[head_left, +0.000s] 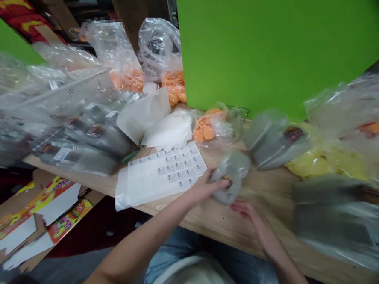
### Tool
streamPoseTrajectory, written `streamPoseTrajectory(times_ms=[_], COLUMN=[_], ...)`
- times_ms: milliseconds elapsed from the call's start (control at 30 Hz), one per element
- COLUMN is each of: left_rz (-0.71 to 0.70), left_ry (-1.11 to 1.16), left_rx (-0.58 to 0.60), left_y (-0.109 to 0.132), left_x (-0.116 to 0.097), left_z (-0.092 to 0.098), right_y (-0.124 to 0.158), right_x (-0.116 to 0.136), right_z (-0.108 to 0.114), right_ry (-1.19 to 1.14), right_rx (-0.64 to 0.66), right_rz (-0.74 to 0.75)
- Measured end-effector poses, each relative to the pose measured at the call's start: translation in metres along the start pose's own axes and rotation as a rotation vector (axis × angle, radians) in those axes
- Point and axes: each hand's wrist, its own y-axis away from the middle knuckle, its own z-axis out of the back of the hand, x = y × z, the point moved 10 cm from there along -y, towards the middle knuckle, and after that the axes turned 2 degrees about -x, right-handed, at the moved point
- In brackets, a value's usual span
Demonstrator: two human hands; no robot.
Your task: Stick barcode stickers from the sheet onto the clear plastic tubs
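Observation:
My left hand (214, 184) is closed on a clear plastic bag (232, 167), its thumb lying across the front. The bag is held just above the wooden table and looks blurred. Just below the bag's lower edge is my right hand (243, 209), its fingers stretched toward the bag and smeared a little by motion. Whether they touch the plastic is hard to see. Left of the hands lies a sheet of small printed labels (178, 168), with part of its backing bare.
Stacks of clear packets (83, 144) fill the table's left side. Bags of orange discs (173, 85) stand at the back, and a smaller orange bag (206, 128) lies nearer. More clear packets (335, 210) and a yellow bag (315, 160) are at right. A green panel (267, 43) rises behind.

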Motion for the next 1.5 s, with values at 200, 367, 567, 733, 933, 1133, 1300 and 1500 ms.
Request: streamPoseTrajectory(times_ms=[200, 367, 567, 733, 933, 1133, 1300, 1500], left_rz=[-0.051, -0.060, 0.115, 0.091, -0.188, -0.442, -0.325, -0.130], left_ry=[-0.064, -0.019, 0.115, 0.265, -0.202, -0.596, -0.294, 0.013], left_rx=[-0.061, -0.210, -0.365, -0.260, -0.159, 0.119, -0.306, -0.076], left_y=[0.089, 0.104, 0.135, 0.140, 0.070, -0.004, 0.023, 0.061], left_x=[0.035, 0.065, 0.112, 0.104, 0.027, -0.038, -0.017, 0.045], left_z=[0.021, 0.032, 0.047, 0.016, 0.024, 0.013, 0.036, -0.005], right_y=[0.043, 0.005, -0.060, -0.061, 0.015, 0.054, 0.011, 0.002], right_x=[-0.018, 0.010, 0.049, 0.022, -0.017, -0.043, -0.023, -0.016], right_z=[0.002, 0.050, 0.021, 0.004, 0.034, 0.083, 0.068, 0.006], right_ry=[0.064, -0.118, -0.178, -0.252, -0.332, -0.309, -0.384, -0.245], right_rx=[-0.131, -0.453, -0.158, -0.122, -0.306, -0.528, -0.426, -0.201], right_rz=[-0.021, 0.096, 0.085, -0.058, -0.089, -0.069, -0.032, -0.020])
